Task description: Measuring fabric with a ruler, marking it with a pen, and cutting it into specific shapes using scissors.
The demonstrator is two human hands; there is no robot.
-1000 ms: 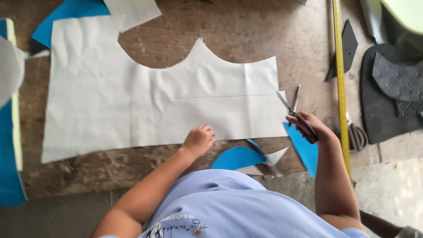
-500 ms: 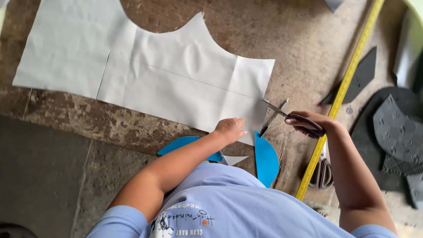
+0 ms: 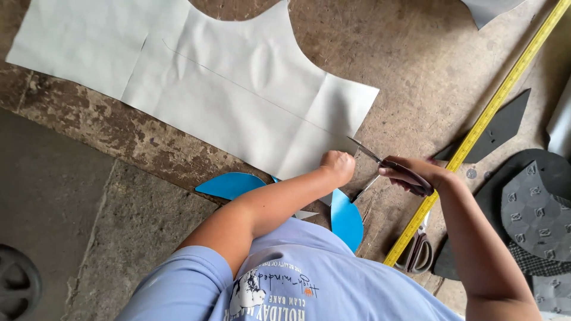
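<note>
Nearest the camera, blue offcuts [image 3: 347,219] lie on the worn floor [image 3: 119,196] just below the hands. A second pair of scissors [image 3: 420,251] lies beside the yellow tape measure [image 3: 476,134], which runs diagonally up to the right.

The right hand [image 3: 416,174] is closed around the handles of the scissors [image 3: 373,168]. The blades stand open, tips pointing left at the sheet's lower right edge.

The left hand [image 3: 339,165] is closed in a loose fist, knuckles pressing on the lower edge of the white sheet [image 3: 226,89], just beside the blades.

The sheet lies flat on the floor, with a curved cutout at its top edge and a thin drawn line across it. Dark rubber sole pieces [image 3: 535,205] lie at the right, well apart from the sheet.
</note>
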